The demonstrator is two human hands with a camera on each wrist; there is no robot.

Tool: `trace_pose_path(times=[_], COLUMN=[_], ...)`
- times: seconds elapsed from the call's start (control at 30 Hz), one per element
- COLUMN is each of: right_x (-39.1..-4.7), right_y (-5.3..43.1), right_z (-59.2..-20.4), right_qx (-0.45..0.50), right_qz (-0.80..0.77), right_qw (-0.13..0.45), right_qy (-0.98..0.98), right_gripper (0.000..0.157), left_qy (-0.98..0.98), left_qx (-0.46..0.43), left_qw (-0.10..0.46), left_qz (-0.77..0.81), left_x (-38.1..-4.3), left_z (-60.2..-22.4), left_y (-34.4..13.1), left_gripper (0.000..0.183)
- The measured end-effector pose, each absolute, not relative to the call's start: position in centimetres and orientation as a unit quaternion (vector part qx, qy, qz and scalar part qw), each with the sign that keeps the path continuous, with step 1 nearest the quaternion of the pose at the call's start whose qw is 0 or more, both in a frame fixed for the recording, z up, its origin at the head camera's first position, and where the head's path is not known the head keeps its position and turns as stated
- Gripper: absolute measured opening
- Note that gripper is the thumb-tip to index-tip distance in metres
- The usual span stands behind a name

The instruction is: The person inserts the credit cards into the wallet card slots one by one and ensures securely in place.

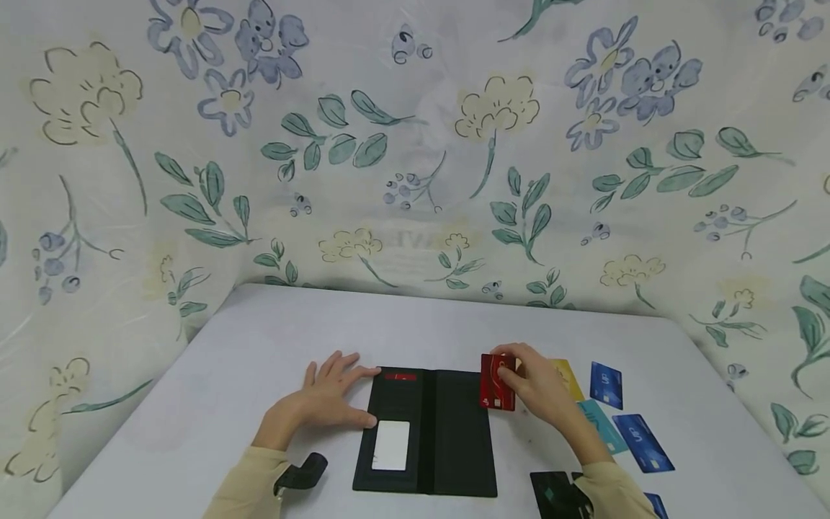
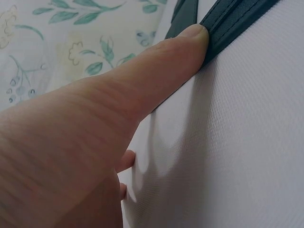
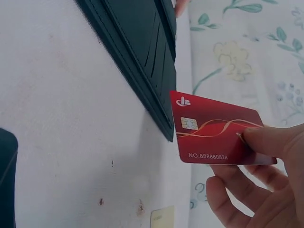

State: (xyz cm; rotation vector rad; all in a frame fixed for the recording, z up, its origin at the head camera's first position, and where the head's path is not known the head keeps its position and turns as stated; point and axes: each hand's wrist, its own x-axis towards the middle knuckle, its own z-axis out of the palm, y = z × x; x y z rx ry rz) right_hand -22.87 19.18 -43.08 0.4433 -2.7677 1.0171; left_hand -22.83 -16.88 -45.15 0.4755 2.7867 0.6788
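Observation:
A dark card wallet (image 1: 462, 440) lies spread flat on the white table. Its left side shows a red strip (image 1: 400, 377) in a top slot and a white rectangle (image 1: 391, 445) lower down. My left hand (image 1: 324, 400), fingers spread, touches the wallet's left edge with thumb and index finger; the thumb (image 2: 166, 61) rests on that edge in the left wrist view. At the wallet's upper right corner, my right hand (image 1: 538, 382) pinches a red bank card (image 1: 491, 389) between thumb and fingers. The right wrist view shows the card's (image 3: 209, 130) chip and number beside the wallet's slots (image 3: 147, 42).
Right of the wallet lie a yellow card (image 1: 568, 373), a teal card (image 1: 604, 427), and blue cards (image 1: 606, 384), partly behind my right arm. A dark green card (image 1: 551, 494) is at the front right. Floral cloth (image 1: 415, 180) hangs behind the table (image 1: 363, 317).

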Motion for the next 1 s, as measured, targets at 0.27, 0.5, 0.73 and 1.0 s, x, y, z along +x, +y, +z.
trace_pose_path(times=[0.27, 0.5, 0.73, 1.0], right_x=[-23.6, -24.1, -24.8, -25.6], right_y=[18.6, 18.0, 17.2, 16.3], right_z=[-43.6, -43.7, -43.5, -43.2], right_qx=[0.150, 0.146, 0.142, 0.135], right_qz=[0.355, 0.373, 0.394, 0.417], right_qw=[0.069, 0.067, 0.083, 0.065], right_qy=[-0.920, -0.914, -0.904, -0.897], right_gripper=[0.029, 0.030, 0.030, 0.030], left_qy=[0.951, 0.952, 0.953, 0.953], left_qx=[0.164, 0.163, 0.160, 0.162], left_qw=[0.114, 0.116, 0.114, 0.119], left_qz=[0.235, 0.232, 0.229, 0.225], left_x=[-22.9, -22.9, -22.8, -22.8], left_z=[-45.3, -45.3, -45.1, -45.0], left_y=[-17.1, -17.1, -17.0, -17.0], left_gripper=[0.083, 0.083, 0.083, 0.084])
